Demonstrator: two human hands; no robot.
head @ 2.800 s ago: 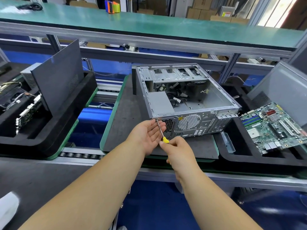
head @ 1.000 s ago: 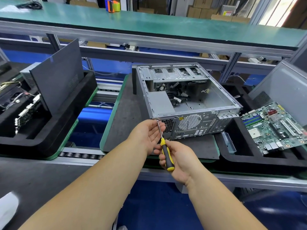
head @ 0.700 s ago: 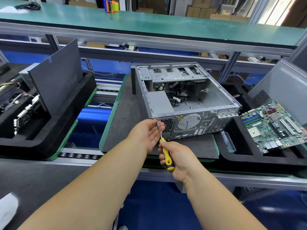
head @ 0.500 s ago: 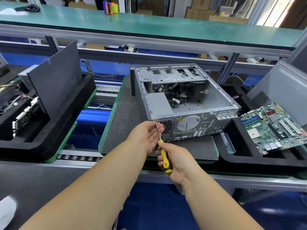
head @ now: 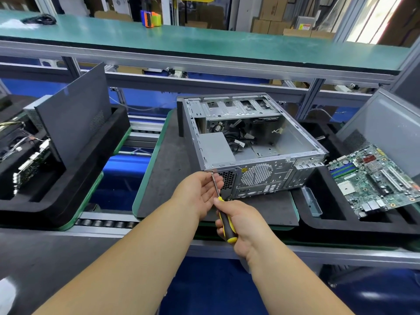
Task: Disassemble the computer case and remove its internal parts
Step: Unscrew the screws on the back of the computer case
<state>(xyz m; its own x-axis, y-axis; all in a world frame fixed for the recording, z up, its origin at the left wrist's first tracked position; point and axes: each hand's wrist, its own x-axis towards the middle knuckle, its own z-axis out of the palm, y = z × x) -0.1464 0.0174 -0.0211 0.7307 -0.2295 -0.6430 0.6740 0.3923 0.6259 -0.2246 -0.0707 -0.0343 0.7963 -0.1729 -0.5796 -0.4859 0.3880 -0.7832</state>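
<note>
An open grey computer case (head: pixel 261 178) lies on its side on a dark mat, rear panel toward me. Inside are a grey power supply box (head: pixel 216 147) and loose cables (head: pixel 241 135). My right hand (head: pixel 241 226) grips a yellow and black screwdriver (head: pixel 223 220), whose tip touches the top left corner of the rear panel. My left hand (head: pixel 200 192) is cupped next to the shaft, fingers relaxed and touching it just below the tip.
A green motherboard (head: pixel 372 180) lies tilted in the black foam tray (head: pixel 341 223) on the right, with a grey side panel (head: pixel 386 130) leaning behind it. On the left, another foam tray (head: pixel 68 196) holds a dark panel (head: pixel 75 114) and removed parts. A green shelf (head: pixel 204 42) runs overhead.
My right hand has shifted its hold on the screwdriver handle, exposing more of it, while the tip stays at the same corner screw. My left hand remains cupped there.
</note>
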